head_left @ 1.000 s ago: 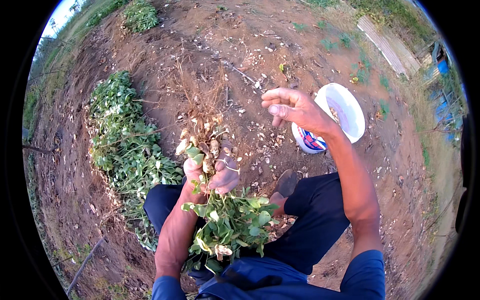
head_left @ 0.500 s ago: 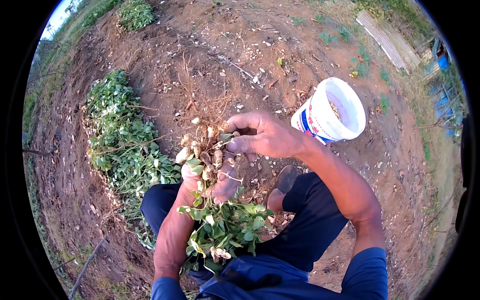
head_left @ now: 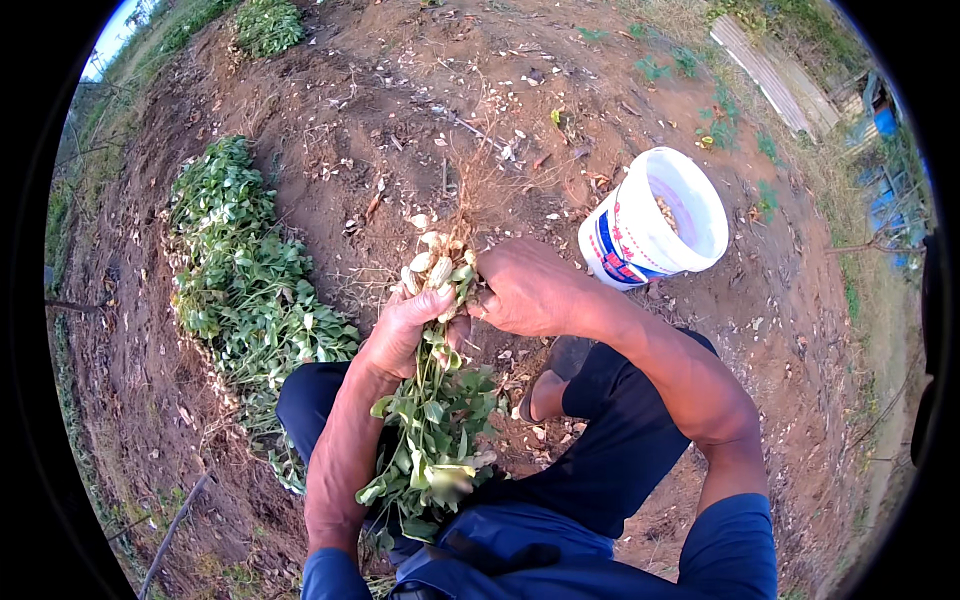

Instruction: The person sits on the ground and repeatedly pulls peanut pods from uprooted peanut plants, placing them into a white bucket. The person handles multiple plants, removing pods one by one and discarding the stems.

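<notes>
A peanut plant (head_left: 425,410) hangs over my lap, its green leaves down and its roots up. My left hand (head_left: 408,332) grips it by the stems just below a cluster of pale peanut pods (head_left: 440,268), thumb across them. Thin brown roots spread out above the pods. On the right side of the cluster, my right hand (head_left: 525,287) is closed with its fingertips among the pods. Its back faces me, so what those fingers pinch is hidden.
A white bucket (head_left: 610,235) with blue and red print stands on the soil to the right, some pods inside. A long heap of pulled peanut plants (head_left: 250,270) lies at the left, and another pile (head_left: 268,25) farther off. Corrugated sheets (head_left: 765,75) lie far right.
The plant has turned and risen slightly, so its pods now face up and its roots lean right. My left hand has shifted up; my right hand has rolled over, back toward me.
</notes>
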The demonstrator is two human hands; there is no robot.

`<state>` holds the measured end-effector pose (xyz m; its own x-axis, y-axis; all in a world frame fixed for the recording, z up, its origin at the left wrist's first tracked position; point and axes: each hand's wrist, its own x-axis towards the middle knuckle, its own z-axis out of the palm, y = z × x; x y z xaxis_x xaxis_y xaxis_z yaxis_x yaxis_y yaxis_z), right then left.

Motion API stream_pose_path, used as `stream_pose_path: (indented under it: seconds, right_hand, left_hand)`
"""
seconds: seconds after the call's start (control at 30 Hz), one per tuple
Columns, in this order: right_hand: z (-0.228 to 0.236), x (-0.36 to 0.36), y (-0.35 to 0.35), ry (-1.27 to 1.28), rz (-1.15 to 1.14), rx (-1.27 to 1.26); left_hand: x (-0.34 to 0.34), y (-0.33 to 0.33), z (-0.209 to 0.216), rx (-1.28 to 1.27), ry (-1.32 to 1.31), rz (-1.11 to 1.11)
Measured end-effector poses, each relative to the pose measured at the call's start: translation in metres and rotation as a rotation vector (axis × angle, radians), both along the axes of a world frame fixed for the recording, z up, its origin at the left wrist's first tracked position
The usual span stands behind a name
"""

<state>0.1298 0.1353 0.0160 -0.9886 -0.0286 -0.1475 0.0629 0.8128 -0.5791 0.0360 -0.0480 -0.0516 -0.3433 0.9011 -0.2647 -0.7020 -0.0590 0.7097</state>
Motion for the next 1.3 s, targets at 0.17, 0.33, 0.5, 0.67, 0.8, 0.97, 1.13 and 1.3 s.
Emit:
stream_pose_path:
  seconds: [0.17, 0.33, 0.5, 0.67, 0.8, 0.97, 1.13, 1.3]
  right_hand:
    - [0.008, 0.000, 0.000, -0.050, -0.042, -0.628]
    - [-0.013, 0.007, -0.013, -0.176, -0.262, -1.300]
    - [-0.017, 0.003, -0.010, -0.255, -0.289, -1.533]
    - [-0.028, 0.007, -0.023, -0.285, -0.207, -1.959]
    - [-0.031, 0.003, -0.023, -0.263, -0.177, -1.924]
    - [-0.036, 0.001, -0.018, -0.238, -0.189, -1.979]
    - [-0.032, -0.001, -0.016, -0.210, -0.270, -1.997]
    - [-0.033, -0.001, -0.013, -0.127, -0.314, -1.807]
  left_hand:
    - [-0.006, -0.017, -0.015, 0.222, -0.063, -0.083]
    - [-0.011, -0.006, -0.017, 0.507, -0.224, -0.205]
    - [-0.007, -0.005, -0.022, 0.657, -0.288, -0.182]
    - [-0.012, -0.001, -0.014, 0.878, -0.298, -0.207]
    - [-0.016, -0.005, -0.013, 0.849, -0.293, -0.188]
    - [-0.018, -0.007, -0.010, 0.811, -0.328, -0.115]
    - [-0.022, -0.007, -0.016, 0.725, -0.334, -0.015]
    - [-0.023, -0.006, -0.012, 0.646, -0.312, 0.097]
